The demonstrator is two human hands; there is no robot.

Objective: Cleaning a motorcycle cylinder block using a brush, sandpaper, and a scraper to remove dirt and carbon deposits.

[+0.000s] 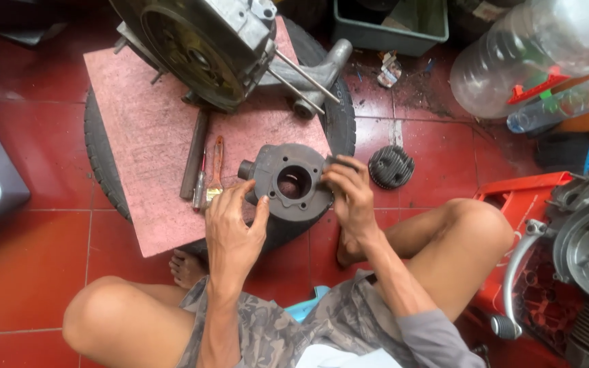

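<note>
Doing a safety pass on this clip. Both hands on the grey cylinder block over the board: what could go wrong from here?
1. The cylinder block is gripped only at its edges by the left hand and right hand; a slip could drop it near the bare foot.
2. The screwdrivers lie right beside the left hand and could get knocked off the pink board.

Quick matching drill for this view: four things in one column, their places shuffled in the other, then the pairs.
1. engine cylinder
2. finned cylinder head
3. screwdriver
4. clear plastic bottle

A. on the red floor tiles, right of the hands
B. top right corner
C. held between both hands
D. lying on the pink board, left of the hands

Pairs: 1-C, 2-A, 3-D, 4-B
</note>
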